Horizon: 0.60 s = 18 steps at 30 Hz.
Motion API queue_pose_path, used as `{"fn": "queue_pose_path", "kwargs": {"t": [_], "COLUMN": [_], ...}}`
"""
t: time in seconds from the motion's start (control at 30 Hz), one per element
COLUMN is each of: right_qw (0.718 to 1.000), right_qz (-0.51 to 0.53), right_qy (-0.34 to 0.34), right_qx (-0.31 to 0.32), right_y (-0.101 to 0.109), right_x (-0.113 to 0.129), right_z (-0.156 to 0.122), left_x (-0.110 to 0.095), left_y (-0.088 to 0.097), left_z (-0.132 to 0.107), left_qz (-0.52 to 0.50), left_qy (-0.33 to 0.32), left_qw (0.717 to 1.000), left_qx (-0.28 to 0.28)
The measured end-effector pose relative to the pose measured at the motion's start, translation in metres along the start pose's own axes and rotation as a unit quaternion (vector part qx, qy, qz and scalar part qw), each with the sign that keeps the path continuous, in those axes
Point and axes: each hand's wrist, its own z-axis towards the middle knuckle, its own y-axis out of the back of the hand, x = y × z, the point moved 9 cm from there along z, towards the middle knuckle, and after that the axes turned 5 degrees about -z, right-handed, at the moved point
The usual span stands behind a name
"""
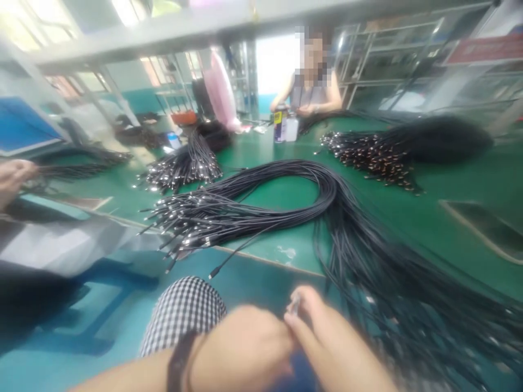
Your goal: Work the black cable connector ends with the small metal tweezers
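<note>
Black cables (286,185) fill the green surface (461,185) in front of you, laid in a long loop, with their metal-tipped ends (183,220) fanned out toward the left. The right side of the loop spills over the surface's near edge and hangs down past your right hand (337,343).

Your right thumb and fingers pinch a small metal piece (293,305), too blurred to name exactly, just above your lap. Your left hand (241,348) is curled up against the right, touching it. Its fingers are hidden, so you can't tell whether it grips anything. A dark band (178,362) circles your left wrist, and checked fabric (182,316) sits just beyond that hand.

Three more cable bundles lie farther off: one (408,147) to the right, one (183,163) beyond the loop, and a thinner one (81,170) at the far left, where another person's hand (12,177) reaches in beside it. Across the surface, a co-worker (312,92) in a sleeveless top works with both hands among dark cables (322,118). A spray can (280,125) and a white bottle (291,129) stand just in front of that person, and a pink bag (220,90) hangs to their right from your view. Metal shelving (379,60) lines the back of the room.
</note>
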Motion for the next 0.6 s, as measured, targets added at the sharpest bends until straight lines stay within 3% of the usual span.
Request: {"fn": "queue_pose_path", "kwargs": {"t": [0.07, 0.13, 0.2, 0.27, 0.37, 0.47, 0.6], "right_qw": [1.000, 0.999, 0.998, 0.997, 0.996, 0.992, 0.986], "right_qz": [-0.015, -0.019, -0.021, -0.025, -0.022, -0.012, -0.012], "right_qy": [-0.025, -0.039, -0.049, -0.054, -0.057, -0.080, -0.122], "right_qx": [0.000, -0.021, -0.036, -0.049, -0.070, -0.091, -0.110], "right_y": [0.010, 0.024, 0.035, 0.042, 0.050, 0.056, 0.062], "right_x": [-0.011, -0.021, -0.027, -0.030, -0.032, -0.042, -0.059], "right_z": [0.002, -0.002, -0.007, -0.013, -0.019, -0.024, -0.031], "left_x": [0.014, 0.037, 0.065, 0.091, 0.113, 0.110, 0.090], "left_y": [0.055, 0.115, 0.151, 0.158, 0.148, 0.147, 0.183], "left_z": [-0.001, 0.007, 0.025, 0.049, 0.074, 0.089, 0.111], "left_qz": [0.123, 0.210, 0.283, 0.351, 0.348, 0.356, 0.388], "left_qy": [0.019, 0.097, 0.182, 0.225, 0.237, 0.227, 0.218], "left_qw": [0.990, 0.963, 0.933, 0.909, 0.905, 0.899, 0.883], "left_qx": [-0.064, -0.136, -0.124, -0.027, 0.069, 0.116, 0.148]}}
